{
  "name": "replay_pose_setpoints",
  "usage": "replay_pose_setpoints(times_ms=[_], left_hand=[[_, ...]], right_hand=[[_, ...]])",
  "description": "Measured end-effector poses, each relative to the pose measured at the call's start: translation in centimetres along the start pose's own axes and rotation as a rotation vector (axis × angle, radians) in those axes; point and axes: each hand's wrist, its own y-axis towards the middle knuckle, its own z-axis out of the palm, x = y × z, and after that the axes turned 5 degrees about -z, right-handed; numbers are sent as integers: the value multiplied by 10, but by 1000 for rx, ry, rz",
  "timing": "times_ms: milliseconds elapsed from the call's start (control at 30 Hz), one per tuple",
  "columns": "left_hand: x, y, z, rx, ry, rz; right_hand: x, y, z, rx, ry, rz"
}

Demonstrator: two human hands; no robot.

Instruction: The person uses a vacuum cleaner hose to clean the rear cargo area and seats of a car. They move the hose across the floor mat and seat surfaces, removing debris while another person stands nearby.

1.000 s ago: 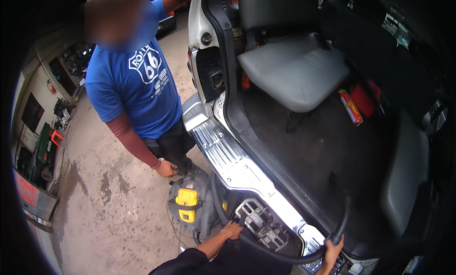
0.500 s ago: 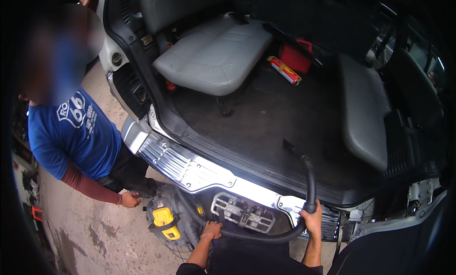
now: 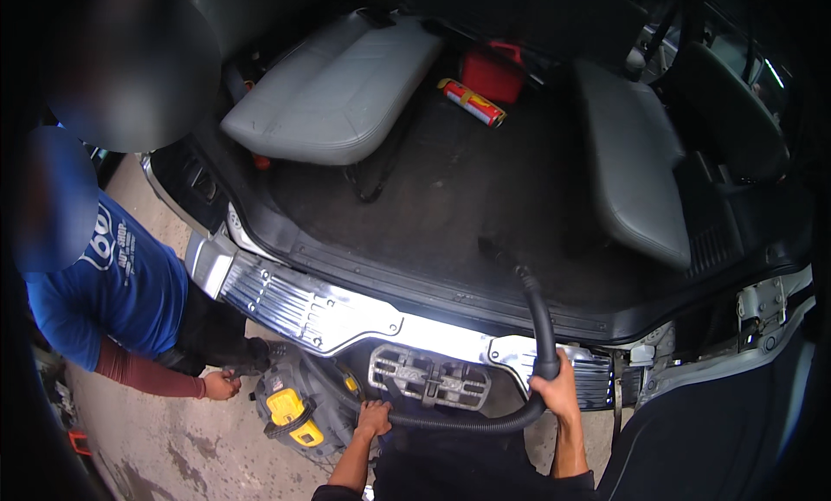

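My right hand (image 3: 557,386) is wrapped round the black wand end of a vacuum hose (image 3: 538,319). Its dark nozzle (image 3: 489,245) points onto the dark cargo floor (image 3: 415,215) of a vehicle. From that hand the ribbed hose curves down and left to my left hand (image 3: 375,419), whose fingers are closed over it. Beyond my left hand stands a grey vacuum cleaner (image 3: 299,410) with a yellow panel. Both hands are outside the rear sill, near the chrome bumper (image 3: 355,310).
Grey folding seats (image 3: 338,94) (image 3: 628,163) flank the cargo floor. A red-and-yellow cylinder (image 3: 472,103) and a red container (image 3: 492,71) lie farther in. A metal step (image 3: 428,378) juts below the bumper. Another person in a blue shirt (image 3: 130,284) stands at left.
The view has shifted, so the vehicle appears farther left and higher. The nozzle tip sits slightly nearer the sill. Both my hands keep their hold on the hose.
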Motion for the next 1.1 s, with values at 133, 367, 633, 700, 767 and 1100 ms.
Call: replay_pose_setpoints(times_ms=[133, 367, 633, 700, 767, 1100], left_hand=[[-2, 13, -5, 78, 56, -5], [3, 38, -11, 253, 139, -19], [18, 6, 4, 18, 40, -18], [19, 5, 4, 19, 21, -50], [17, 12, 2, 79, 51, -61], [16, 30, -2, 167, 77, -85]], right_hand=[[18, -1, 4, -45, 106, 97], [-17, 89, 52, -164, 162, 91], [3, -3, 24, -29, 31, 273], [14, -4, 28, -93, 14, 70], [20, 17, 39, -117, -11, 67], [7, 85, 65, -155, 23, 50]])
